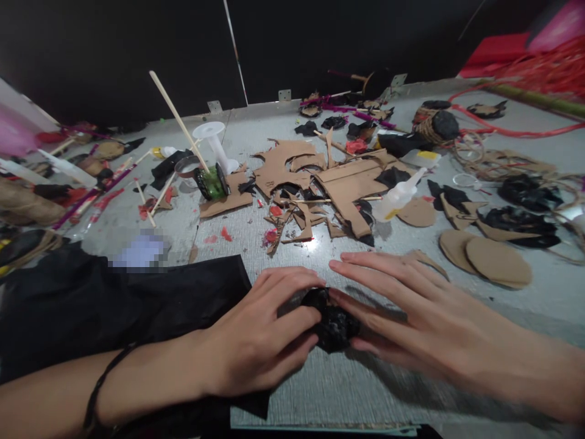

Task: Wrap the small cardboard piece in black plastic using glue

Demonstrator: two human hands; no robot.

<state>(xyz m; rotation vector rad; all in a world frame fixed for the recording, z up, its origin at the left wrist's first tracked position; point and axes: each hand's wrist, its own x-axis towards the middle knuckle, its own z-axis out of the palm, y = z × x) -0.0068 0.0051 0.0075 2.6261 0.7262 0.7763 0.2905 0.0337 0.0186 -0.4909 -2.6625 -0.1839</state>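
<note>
On the grey table close in front of me is a small lump of crumpled black plastic (337, 329), with a bit of brown cardboard showing at its top. My left hand (269, 326) curls over its left side, fingertips pressed on the plastic. From the right, my right hand (411, 311) grips the lump between thumb and a finger, while its other fingers stretch out above the table. A sheet of black plastic (137, 299) spreads under and beyond my left forearm.
Cardboard scraps (286, 167) cover the middle, with cut cardboard discs (499, 261) at the right. A glue bottle (402, 194) lies tilted nearby. A stick (176, 116) stands up from a green tape roll (212, 183) beside a white spool (217, 146). Red strands (543, 70) lie far right.
</note>
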